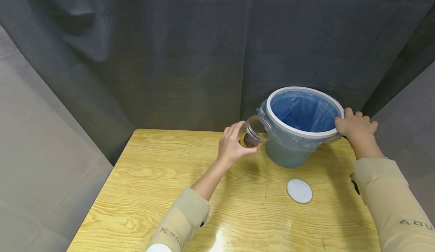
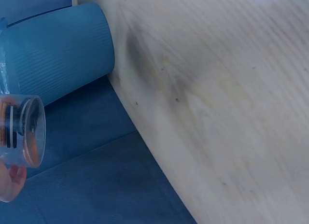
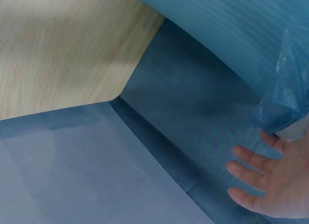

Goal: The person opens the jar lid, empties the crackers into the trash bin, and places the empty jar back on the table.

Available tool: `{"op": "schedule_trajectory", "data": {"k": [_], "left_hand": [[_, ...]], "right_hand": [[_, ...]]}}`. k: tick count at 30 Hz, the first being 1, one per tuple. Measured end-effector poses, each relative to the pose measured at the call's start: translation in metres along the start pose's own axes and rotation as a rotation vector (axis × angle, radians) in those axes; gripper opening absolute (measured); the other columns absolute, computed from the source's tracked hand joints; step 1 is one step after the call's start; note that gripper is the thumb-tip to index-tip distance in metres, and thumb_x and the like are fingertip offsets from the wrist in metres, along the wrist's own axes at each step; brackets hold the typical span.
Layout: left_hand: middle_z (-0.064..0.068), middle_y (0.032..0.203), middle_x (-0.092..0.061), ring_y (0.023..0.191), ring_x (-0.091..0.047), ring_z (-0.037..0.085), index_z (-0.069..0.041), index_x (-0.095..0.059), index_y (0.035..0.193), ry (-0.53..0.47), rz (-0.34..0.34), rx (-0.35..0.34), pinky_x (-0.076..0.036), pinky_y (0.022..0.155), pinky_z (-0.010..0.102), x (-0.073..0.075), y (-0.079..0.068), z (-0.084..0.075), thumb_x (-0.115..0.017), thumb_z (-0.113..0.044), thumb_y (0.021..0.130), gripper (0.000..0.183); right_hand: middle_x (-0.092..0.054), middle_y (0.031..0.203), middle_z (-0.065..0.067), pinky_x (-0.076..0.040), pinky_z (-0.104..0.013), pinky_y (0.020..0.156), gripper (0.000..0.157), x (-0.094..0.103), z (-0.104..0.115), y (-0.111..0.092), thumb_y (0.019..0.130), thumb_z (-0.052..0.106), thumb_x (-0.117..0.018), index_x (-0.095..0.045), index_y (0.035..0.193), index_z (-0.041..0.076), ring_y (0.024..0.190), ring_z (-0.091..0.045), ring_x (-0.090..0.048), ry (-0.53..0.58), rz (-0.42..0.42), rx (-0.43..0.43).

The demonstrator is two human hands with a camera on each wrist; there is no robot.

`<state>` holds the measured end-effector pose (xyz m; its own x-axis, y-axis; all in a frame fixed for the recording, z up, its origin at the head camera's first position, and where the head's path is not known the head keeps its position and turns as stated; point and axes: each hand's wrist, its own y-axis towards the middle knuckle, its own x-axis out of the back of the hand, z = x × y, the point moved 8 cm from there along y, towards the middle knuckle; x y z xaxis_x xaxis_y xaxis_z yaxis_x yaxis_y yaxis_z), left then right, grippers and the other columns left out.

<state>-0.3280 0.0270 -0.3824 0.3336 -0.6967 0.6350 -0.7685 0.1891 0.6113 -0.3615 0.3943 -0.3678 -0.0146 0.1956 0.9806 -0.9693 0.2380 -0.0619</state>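
My left hand [image 1: 232, 145] grips a clear plastic jar [image 1: 259, 125] that is tipped on its side, just left of the bin. Something dark and yellowish shows in or through the jar; I cannot tell what it is. In the left wrist view the jar [image 2: 36, 130] appears at the left edge, with dark and orange bands. At the right side of the bin [image 1: 289, 153], my right hand [image 1: 358, 125] rests against the white rim [image 1: 302, 132]. Its fingers [image 3: 253, 159] are spread and fairly straight in the right wrist view, where the thumb is hidden.
A clear bluish liner bag [image 1: 299, 112] lines the bin and hangs over its rim. In front of the bin a round white disc [image 1: 299, 190] lies on the wooden table [image 1: 153, 191]. Dark grey cloth [image 1: 170, 55] hangs behind the table.
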Motion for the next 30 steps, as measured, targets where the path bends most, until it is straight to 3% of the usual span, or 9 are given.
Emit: {"op": "schedule_trajectory", "data": {"k": [19, 30], "left_hand": [[-0.005, 0.121, -0.056, 0.104, -0.052, 0.017, -0.021, -0.049, 0.125, 0.092, 0.055, 0.049, -0.052, 0.072, 0.033, 0.002, 0.038, -0.015, -0.079, -0.052, 0.056, 0.082], [-0.003, 0.126, -0.054, 0.105, -0.05, 0.019, -0.02, -0.047, 0.13, 0.104, 0.093, 0.082, -0.051, 0.077, 0.036, 0.0, 0.057, -0.02, -0.08, -0.052, 0.056, 0.087]], "right_hand": [[-0.022, 0.119, -0.042, -0.016, -0.071, 0.089, 0.065, 0.0, 0.001, 0.001, 0.094, 0.04, -0.025, -0.017, 0.133, -0.011, 0.107, -0.059, -0.021, -0.005, 0.007, 0.0], [-0.022, 0.119, -0.043, -0.015, -0.072, 0.09, 0.065, 0.0, 0.003, 0.0, 0.094, 0.04, -0.025, -0.018, 0.132, -0.011, 0.107, -0.06, -0.02, 0.005, 0.004, 0.007]]}}
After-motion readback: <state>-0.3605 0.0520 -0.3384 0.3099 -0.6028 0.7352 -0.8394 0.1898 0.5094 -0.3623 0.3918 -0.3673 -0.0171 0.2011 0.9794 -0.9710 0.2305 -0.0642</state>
